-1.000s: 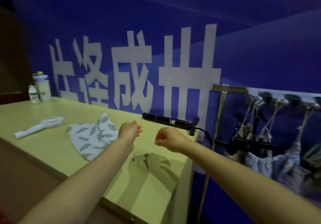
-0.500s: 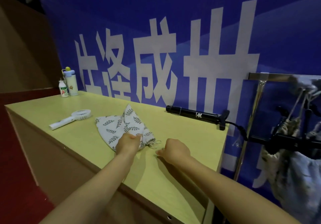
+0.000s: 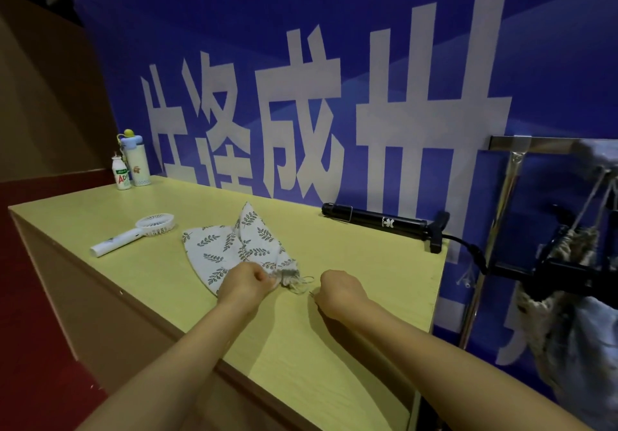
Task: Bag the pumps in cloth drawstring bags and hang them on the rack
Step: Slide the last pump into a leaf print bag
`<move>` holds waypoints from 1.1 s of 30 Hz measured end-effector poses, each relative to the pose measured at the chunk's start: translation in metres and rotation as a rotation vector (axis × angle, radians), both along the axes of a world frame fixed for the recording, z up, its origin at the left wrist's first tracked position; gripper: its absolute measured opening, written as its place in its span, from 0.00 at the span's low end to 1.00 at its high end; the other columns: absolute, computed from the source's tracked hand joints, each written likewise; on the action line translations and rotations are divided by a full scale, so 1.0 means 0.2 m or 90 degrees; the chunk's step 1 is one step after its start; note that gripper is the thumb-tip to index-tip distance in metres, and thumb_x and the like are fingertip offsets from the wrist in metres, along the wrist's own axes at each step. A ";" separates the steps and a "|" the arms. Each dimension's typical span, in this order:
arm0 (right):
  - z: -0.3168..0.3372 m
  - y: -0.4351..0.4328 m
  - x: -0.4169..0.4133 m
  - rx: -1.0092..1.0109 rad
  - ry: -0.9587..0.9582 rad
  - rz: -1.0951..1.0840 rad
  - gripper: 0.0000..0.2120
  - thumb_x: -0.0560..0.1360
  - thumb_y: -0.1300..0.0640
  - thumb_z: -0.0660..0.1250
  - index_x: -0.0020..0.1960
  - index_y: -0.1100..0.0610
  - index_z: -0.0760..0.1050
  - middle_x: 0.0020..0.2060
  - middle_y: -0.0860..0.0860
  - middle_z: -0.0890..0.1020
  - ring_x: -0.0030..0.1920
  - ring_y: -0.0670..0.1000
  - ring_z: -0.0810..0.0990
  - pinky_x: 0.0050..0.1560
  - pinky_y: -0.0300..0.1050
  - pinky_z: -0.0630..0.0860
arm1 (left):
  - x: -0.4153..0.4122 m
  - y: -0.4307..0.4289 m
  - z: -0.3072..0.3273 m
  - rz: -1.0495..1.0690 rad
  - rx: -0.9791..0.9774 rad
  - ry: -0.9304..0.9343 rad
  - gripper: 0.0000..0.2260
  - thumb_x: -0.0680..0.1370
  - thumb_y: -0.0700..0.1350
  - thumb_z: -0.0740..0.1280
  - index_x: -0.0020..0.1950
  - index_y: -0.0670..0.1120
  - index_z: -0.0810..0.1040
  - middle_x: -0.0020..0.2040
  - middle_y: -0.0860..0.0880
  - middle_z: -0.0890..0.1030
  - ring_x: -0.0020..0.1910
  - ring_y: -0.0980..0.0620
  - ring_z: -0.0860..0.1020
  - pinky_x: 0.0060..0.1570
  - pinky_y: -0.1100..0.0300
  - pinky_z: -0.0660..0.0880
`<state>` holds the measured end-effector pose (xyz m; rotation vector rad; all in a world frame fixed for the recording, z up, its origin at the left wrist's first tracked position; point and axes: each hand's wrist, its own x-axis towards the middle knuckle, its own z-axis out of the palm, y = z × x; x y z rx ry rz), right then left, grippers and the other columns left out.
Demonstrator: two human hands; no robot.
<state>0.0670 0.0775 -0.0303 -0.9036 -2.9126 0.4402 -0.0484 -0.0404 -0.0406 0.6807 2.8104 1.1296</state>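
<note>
1. Left hand (image 3: 245, 282): closed in a fist on the gathered mouth of the leaf-print cloth bag (image 3: 234, 250), which lies flat on the counter (image 3: 351, 340).
2. Right hand (image 3: 337, 292): curled shut just beside the bag's loose drawstring (image 3: 302, 285); it appears to pinch the cord, though the fingers hide the contact.
3. Black pump (image 3: 378, 221): lying along the counter's back edge, well apart from the bag.
4. Rack (image 3: 511, 170): at right, with filled bags (image 3: 568, 323) hanging.
</note>
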 end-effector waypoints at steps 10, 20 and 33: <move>0.21 -0.09 -0.11 -0.374 0.322 0.201 0.12 0.78 0.62 0.57 0.36 0.56 0.69 0.38 0.54 0.80 0.37 0.49 0.81 0.40 0.40 0.76 | -0.11 0.06 0.37 0.067 0.367 -0.235 0.11 0.80 0.44 0.58 0.42 0.44 0.75 0.33 0.44 0.74 0.31 0.47 0.71 0.33 0.60 0.71; 0.35 -0.08 -0.38 -0.187 0.256 0.216 0.11 0.79 0.57 0.54 0.41 0.59 0.71 0.39 0.59 0.75 0.39 0.54 0.72 0.44 0.50 0.71 | -0.10 0.05 0.69 0.039 0.351 0.086 0.10 0.82 0.45 0.54 0.51 0.42 0.74 0.46 0.45 0.74 0.46 0.48 0.72 0.45 0.58 0.67; 0.39 0.07 -0.46 0.022 0.275 0.271 0.09 0.77 0.57 0.60 0.48 0.56 0.79 0.43 0.54 0.82 0.44 0.53 0.79 0.47 0.49 0.78 | -0.22 0.26 0.69 0.064 0.412 0.055 0.14 0.82 0.45 0.53 0.59 0.39 0.73 0.51 0.42 0.75 0.50 0.45 0.73 0.49 0.55 0.68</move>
